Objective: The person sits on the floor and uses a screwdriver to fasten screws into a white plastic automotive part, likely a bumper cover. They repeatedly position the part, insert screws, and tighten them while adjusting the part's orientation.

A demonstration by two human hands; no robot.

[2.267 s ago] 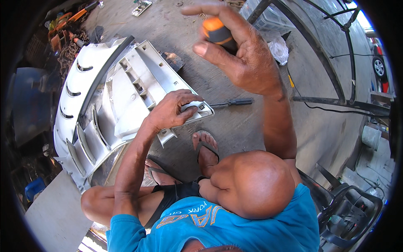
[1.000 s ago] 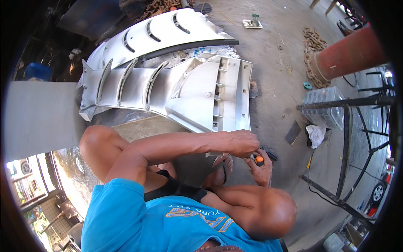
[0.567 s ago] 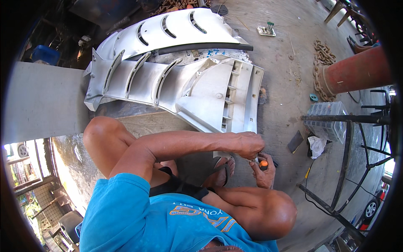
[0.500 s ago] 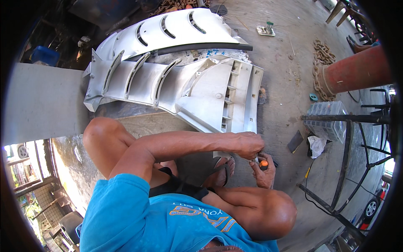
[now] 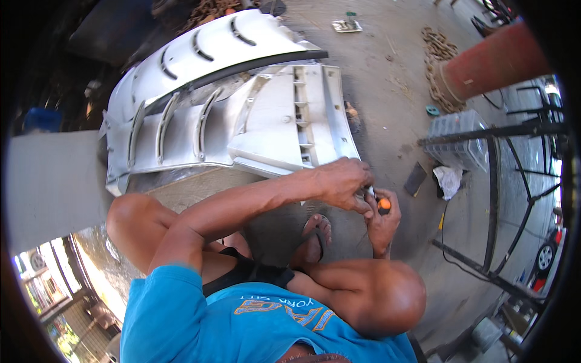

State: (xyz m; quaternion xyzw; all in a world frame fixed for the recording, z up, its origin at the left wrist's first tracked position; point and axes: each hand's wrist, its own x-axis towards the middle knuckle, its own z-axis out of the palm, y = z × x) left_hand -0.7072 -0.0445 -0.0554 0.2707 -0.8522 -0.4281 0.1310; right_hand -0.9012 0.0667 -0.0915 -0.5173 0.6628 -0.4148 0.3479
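My right hand [image 5: 385, 221] is closed round a short orange-and-black tool handle [image 5: 384, 206], to the right of the panel's near corner. My left hand [image 5: 346, 186] meets it there, its fingers pinched at a small pale piece [image 5: 368, 192] mostly hidden between the hands. Just beyond my left hand lies a whitish vented panel [image 5: 272, 124], its ribbed, hollow side up, with three raised curved slots. Behind it rests a glossy white panel [image 5: 142, 75] with matching curved slots and a black strip along its near edge.
To the right stand a clear plastic box [image 5: 457, 139], a black metal frame [image 5: 493, 199] and a red post [image 5: 496, 63] wrapped in rusty chain [image 5: 437, 66]. A dark flat block [image 5: 415, 179] and crumpled white cloth [image 5: 448, 181] lie nearer. A grey board [image 5: 54, 181] is at left.
The view has turned, so the panels appear farther left. Both hands have risen slightly in the picture, still together, and my left fingers now reach down toward the right hand's handle.
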